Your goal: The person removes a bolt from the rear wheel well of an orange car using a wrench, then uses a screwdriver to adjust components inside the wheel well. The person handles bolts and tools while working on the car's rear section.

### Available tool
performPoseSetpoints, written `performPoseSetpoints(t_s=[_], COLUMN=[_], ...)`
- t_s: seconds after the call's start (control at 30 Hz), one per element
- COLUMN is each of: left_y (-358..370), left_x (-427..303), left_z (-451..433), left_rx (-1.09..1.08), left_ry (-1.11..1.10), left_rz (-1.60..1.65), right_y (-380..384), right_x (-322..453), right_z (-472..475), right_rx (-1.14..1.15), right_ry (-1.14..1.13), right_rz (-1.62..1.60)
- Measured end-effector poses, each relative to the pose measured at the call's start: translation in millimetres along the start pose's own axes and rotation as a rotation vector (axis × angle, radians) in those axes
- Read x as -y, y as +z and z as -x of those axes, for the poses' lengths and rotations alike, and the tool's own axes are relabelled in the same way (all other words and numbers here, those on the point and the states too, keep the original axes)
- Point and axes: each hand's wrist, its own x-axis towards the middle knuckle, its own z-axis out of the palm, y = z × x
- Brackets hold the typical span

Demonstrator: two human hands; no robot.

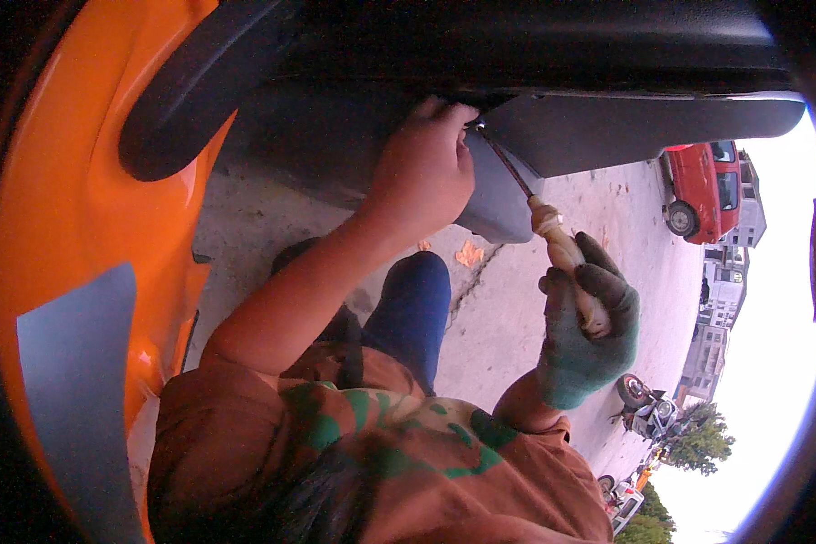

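Observation:
My gloved right hand (pixel 588 319) is closed around the tape-wrapped, cream-coloured handle of a screwdriver (pixel 564 248). Its rusty shaft slants up and left to a small shiny point at the lower edge of a black plastic part. Right beside that tip is my bare left hand (pixel 428 166), with bent fingers tucked against the dark underside. What those fingers grip, if anything, is hidden. A dark grey plastic trim panel (pixel 605 132) extends right from there, and a grey flap (pixel 500 211) hangs below my left hand.
Orange bodywork (pixel 61 204) with a grey patch (pixel 78 381) curves along the left. My blue-trousered knee (pixel 411 299) is below the trim. Dry leaves (pixel 469 253) lie on cracked concrete (pixel 503 299). Farther off stand a red car (pixel 704 194) and a motorcycle (pixel 653 411).

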Motion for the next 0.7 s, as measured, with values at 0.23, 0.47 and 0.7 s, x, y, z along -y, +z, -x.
performPoseSetpoints(t_s=[0.23,0.47,0.7], left_y=[8.5,22.9,27.1], left_x=[-8.6,-10.6,-14.3], left_z=[14.1,20.8,23.4], left_rx=[-0.057,-0.178,-0.162], left_ry=[0.019,0.045,0.023], left_rz=[-0.020,-0.012,-0.016], right_y=[0.0,-3.0,-3.3], right_x=[7.2,12.5,12.4], right_z=[-4.1,-5.0,-13.1], right_rx=[0.043,0.034,0.052], right_ry=[-0.081,-0.006,-0.022], right_rz=[0.106,0.083,0.116])
